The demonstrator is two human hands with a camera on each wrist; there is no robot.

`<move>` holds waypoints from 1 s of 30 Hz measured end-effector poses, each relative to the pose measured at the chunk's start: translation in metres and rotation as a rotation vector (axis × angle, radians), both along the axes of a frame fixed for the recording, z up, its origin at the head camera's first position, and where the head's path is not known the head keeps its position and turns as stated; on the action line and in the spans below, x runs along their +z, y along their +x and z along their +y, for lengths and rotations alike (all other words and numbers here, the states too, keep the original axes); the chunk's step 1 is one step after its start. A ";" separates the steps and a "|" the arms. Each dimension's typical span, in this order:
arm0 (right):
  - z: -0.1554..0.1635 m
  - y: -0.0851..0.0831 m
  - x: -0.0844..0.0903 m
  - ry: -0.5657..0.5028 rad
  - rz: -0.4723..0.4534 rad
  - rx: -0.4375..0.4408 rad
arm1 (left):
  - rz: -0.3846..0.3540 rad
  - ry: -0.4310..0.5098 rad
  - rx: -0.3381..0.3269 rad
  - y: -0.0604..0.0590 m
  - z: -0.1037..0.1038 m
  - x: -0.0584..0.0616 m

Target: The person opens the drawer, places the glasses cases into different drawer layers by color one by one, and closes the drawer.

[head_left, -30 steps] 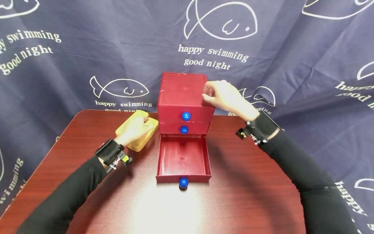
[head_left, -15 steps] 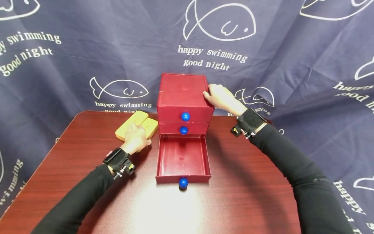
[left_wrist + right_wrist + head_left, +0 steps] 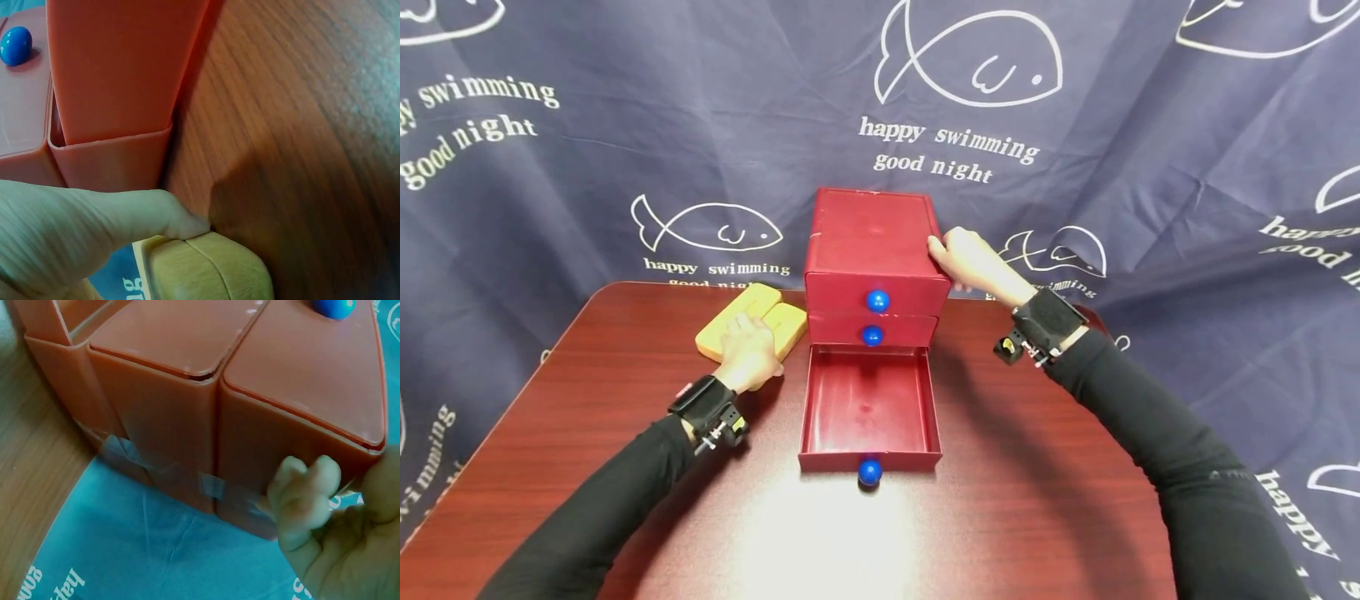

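A red drawer cabinet [image 3: 877,232] with blue knobs stands at the back of the table, its bottom drawer [image 3: 867,410] pulled out and bare inside. My right hand [image 3: 973,260] holds the cabinet's top right edge, thumb on top and curled fingers [image 3: 304,495] against the side. To the cabinet's left lie two rounded yellow blocks [image 3: 739,315] side by side. My left hand [image 3: 748,353] grips the nearer yellow block [image 3: 787,323], fingers over its top. In the left wrist view the thumb [image 3: 147,215] meets the end of this yellow block [image 3: 209,269], which shows a seam.
The brown wooden table [image 3: 1022,467] reaches in front and to both sides. A blue curtain [image 3: 737,125] with fish prints hangs close behind the cabinet. The open drawer's blue knob [image 3: 869,472] juts toward the front. Strips of clear tape [image 3: 212,485] join the cabinet's sections.
My left hand has drawn back toward me to the near end of the yellow block. My right hand has lowered from above the cabinet's top onto its right edge. The drawer is unmoved.
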State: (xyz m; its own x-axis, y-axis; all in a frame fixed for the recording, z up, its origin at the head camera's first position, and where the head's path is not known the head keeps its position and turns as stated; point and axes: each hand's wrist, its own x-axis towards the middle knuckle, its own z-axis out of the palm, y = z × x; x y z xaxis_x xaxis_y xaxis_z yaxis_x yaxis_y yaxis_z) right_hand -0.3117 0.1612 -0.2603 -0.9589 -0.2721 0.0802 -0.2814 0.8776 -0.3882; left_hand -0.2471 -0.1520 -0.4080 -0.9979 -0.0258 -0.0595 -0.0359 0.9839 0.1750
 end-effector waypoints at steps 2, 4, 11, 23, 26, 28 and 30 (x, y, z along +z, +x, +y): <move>0.000 0.000 -0.001 -0.001 0.011 -0.003 | -0.024 -0.011 0.005 0.000 0.001 0.000; 0.000 0.001 -0.002 -0.002 0.024 -0.007 | -0.052 -0.020 0.005 0.001 0.002 0.000; 0.000 -0.001 -0.004 -0.002 0.054 -0.026 | -0.124 0.012 -0.042 0.008 0.002 -0.004; -0.005 0.000 -0.003 0.017 0.064 -0.052 | -0.197 0.113 -0.013 0.007 0.000 -0.003; -0.005 0.000 -0.003 0.021 0.066 -0.053 | -0.210 0.119 -0.013 0.008 0.002 -0.001; -0.005 -0.001 -0.004 0.022 0.069 -0.055 | -0.216 0.104 -0.014 0.009 0.003 0.000; -0.005 -0.001 -0.005 0.023 0.074 -0.057 | -0.223 0.081 -0.016 0.009 0.003 0.002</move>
State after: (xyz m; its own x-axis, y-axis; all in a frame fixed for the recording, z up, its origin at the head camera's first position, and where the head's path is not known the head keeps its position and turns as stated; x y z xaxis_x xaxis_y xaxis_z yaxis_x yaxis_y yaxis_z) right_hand -0.3127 0.1565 -0.2651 -0.9647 -0.2194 0.1456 -0.2576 0.9013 -0.3483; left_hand -0.2384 -0.1487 -0.4058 -0.9600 0.0042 -0.2798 -0.0666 0.9677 0.2431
